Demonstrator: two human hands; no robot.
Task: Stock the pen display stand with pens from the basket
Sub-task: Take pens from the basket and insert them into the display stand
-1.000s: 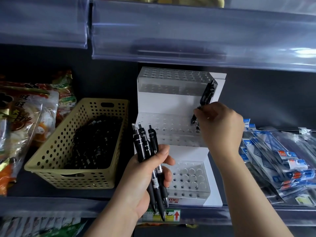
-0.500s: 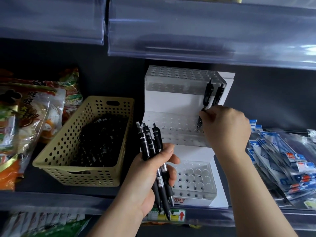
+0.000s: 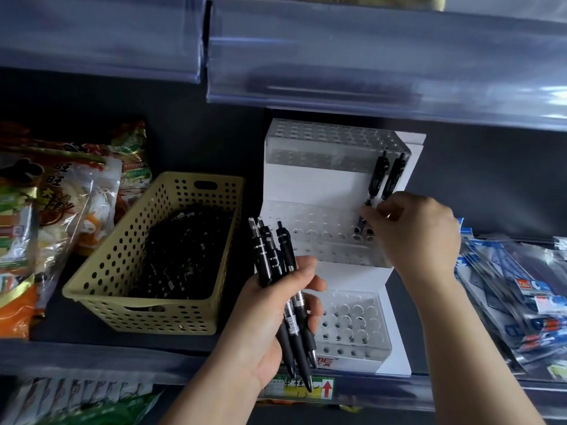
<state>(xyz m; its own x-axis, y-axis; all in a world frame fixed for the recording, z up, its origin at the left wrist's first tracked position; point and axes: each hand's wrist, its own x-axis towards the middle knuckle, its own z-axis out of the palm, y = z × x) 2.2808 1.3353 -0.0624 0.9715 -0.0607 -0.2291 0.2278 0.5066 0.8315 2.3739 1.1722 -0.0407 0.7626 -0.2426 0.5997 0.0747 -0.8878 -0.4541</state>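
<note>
Your left hand (image 3: pixel 273 320) grips three held pens (image 3: pixel 264 262), fingers curled round the barrels. Your right hand (image 3: pixel 414 237) pinches the lower barrel of one of two seated pens (image 3: pixel 377 176) at the right end of the display stand (image 3: pixel 306 185) middle tier. The hand hides the other's lower barrel. Loose pens (image 3: pixel 184 250) in the basket (image 3: pixel 101 271) form an uncountable dark mass.

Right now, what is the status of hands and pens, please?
Left hand grips spare pens. Right hand pinches a pen, one of two standing in stand's middle tier. Nothing in the way.
</note>
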